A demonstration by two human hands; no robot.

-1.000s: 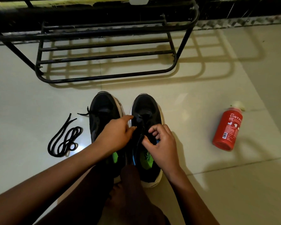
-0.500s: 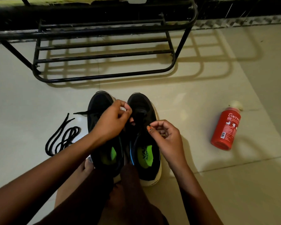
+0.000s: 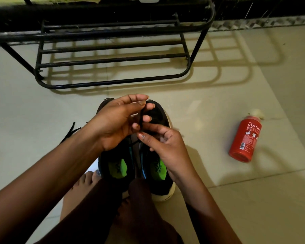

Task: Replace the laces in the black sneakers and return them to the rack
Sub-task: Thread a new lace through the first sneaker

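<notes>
The black lace (image 3: 140,118) is standing just above the toe end of the right sneaker (image 3: 158,111). It is running almost straight up and down, from the eyelet area of that sneaker into the two hands. The left hand (image 3: 116,120) is hovering above the right sneaker's toe, palm turned up, and is pinching the upper part of the lace between thumb and fingertips. The right hand (image 3: 167,145) is sitting lower, over the sneaker's tongue, and is pinching the same lace just beneath the left hand's hold.

Being closer to the eyelets, the right hand is probably the one to feed the lace through, with the left keeping it taut. Which eyelet comes next is hidden under the fingers.

The left sneaker (image 3: 104,161) is touching the right sneaker's inner side, both toes pointing at the rack (image 3: 113,60) beyond. A loose lace (image 3: 70,131) is lying on the floor (image 3: 218,208) past the left sneaker. A red bottle (image 3: 245,138) is lying well apart on the right sneaker's outer side.
</notes>
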